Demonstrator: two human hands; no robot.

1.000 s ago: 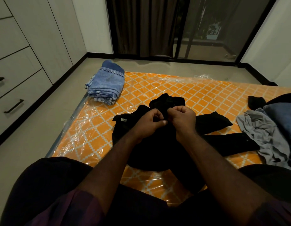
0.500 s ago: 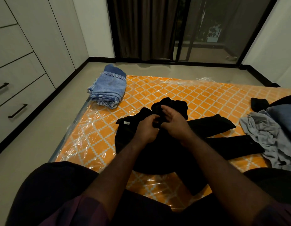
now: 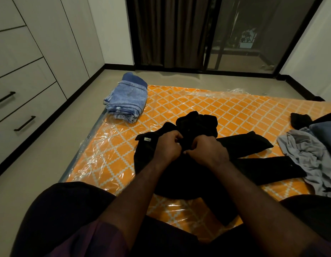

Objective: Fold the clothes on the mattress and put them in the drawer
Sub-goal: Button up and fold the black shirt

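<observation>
Both hands on the black garment [image 3: 242,145], mid-mattress, towards the near edge. Left hand [image 3: 168,148] and right hand [image 3: 207,153] sit side by side, almost touching, fingers curled tight into a bunched-up part of the fabric. The rest of it is spread flat on the mattress [image 3: 235,110], with two long sections running towards the right edge. White label [image 3: 147,139] visible just left of the left hand.

Folded jeans [image 3: 127,101] stacked at the far left corner. Loose pile at the right edge: grey garment [image 3: 305,154] crumpled, blue garment [image 3: 326,129] behind it, with more black fabric I can't identify. The plastic wrap on the mattress is wrinkled along the left edge.

Drawers [image 3: 22,108] are in the left wall unit, off the mattress, shut.
</observation>
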